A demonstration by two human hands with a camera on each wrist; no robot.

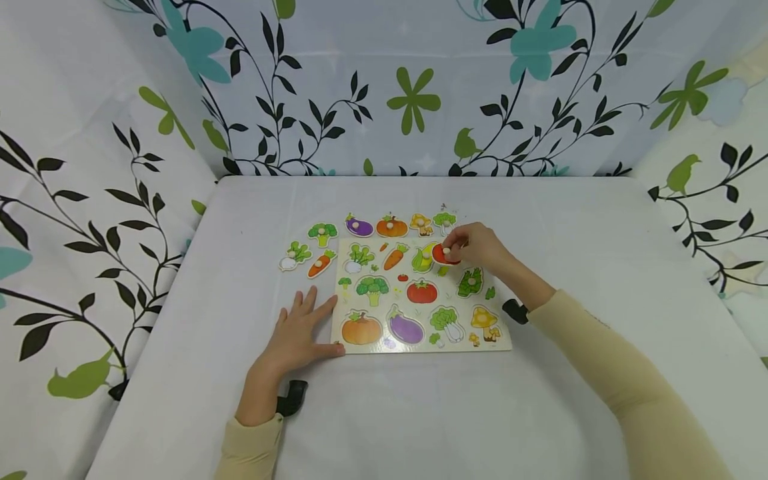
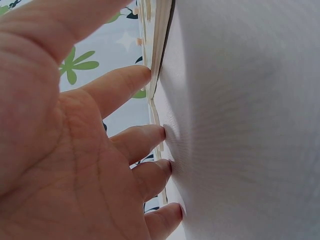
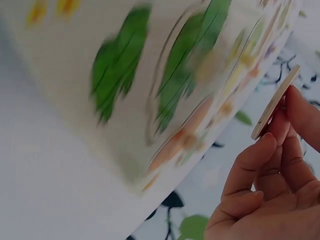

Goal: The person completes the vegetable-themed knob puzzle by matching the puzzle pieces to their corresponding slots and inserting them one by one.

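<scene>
Near the far edge of the pale rectangular wooden board [image 1: 449, 293], a flat red tomato-shaped piece [image 1: 439, 258] is pinched by the right hand [image 1: 478, 247] and could be dropped askew if its pale round knob [image 1: 447, 251] slipped or the board were nudged by the outspread left hand [image 1: 297, 337] at the near left corner.

Head view: right hand [image 1: 477, 245] hides part of red piece [image 1: 439, 255]; right sleeve [image 1: 618, 373] cut off at 4 o'clock, left sleeve [image 1: 249, 447] at 7. Left wrist: left hand [image 2: 95, 145] cropped, 6 round to 11 o'clock. Right wrist: board [image 3: 125, 150] blurred, cut off at 12.
</scene>
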